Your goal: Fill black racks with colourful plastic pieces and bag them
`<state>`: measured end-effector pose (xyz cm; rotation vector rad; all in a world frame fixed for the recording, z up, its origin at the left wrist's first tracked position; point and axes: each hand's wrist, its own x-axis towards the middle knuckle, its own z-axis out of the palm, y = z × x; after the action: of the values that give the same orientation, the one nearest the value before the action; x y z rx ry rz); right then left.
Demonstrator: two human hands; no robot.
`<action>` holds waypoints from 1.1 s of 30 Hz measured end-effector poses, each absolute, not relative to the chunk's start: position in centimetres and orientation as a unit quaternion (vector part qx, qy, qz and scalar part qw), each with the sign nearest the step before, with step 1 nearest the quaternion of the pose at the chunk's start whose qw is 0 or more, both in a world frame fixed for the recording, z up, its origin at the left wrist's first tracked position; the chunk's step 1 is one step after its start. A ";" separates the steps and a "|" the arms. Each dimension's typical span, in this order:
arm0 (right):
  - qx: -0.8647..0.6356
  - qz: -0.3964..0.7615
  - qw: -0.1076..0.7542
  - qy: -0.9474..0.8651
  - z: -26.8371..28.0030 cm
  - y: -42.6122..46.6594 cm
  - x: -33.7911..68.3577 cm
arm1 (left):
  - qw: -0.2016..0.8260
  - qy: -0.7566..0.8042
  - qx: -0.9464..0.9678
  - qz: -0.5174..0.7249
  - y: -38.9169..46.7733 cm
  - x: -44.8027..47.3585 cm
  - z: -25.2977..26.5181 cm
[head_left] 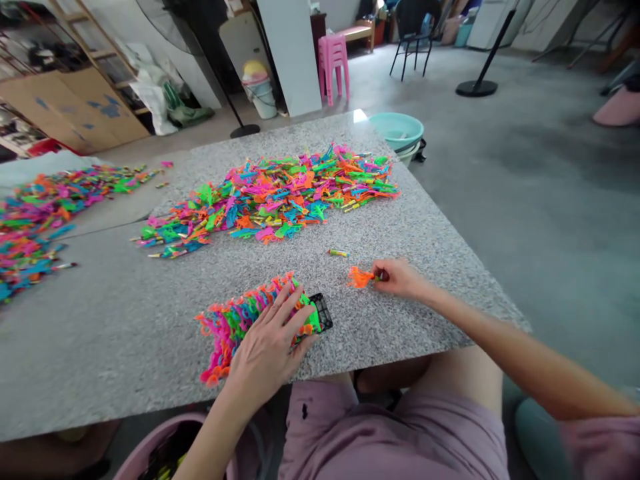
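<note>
My left hand (267, 340) lies with fingers outstretched across a tight row of small plastic toys (223, 333) in pink, green, blue and orange. Its thumb is on the near side of the row. At the row's right end a black lattice tray (323, 312) sticks out; the rest of it is hidden. Farther right, my right hand (397, 277) pinches an orange plastic toy (360, 277) just above the table, its grip end hidden by the fingers. A small yellow-green tube (339, 253) lies on the table beyond it.
A long heap of mixed bright toys (285, 190) covers the far part of the granite table (425, 233). Another heap (45, 207) lies at the left. Below the near edge stands a pink tub (150, 443); a turquoise basin (397, 128) is past the far right corner.
</note>
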<state>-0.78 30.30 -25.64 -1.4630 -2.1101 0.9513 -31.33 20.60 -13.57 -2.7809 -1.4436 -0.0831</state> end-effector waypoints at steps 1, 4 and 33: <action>-0.531 0.355 0.224 -0.736 -25.8 29.7 -1.7 | 0.002 -0.460 -0.887 -0.025 20.6 -31.3 -13.5; -0.546 0.397 0.273 -0.685 -25.8 29.0 -4.4 | -0.002 -0.466 -0.885 -0.015 20.5 -31.1 -13.3; -0.378 0.359 0.212 -0.827 -24.5 30.7 -15.3 | -0.012 -0.471 -0.882 -0.014 20.4 -30.9 -13.5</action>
<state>-15.33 30.65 -24.51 -1.0511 -2.2957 0.9968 -30.88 20.36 -13.50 -2.7920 -1.4916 -0.0450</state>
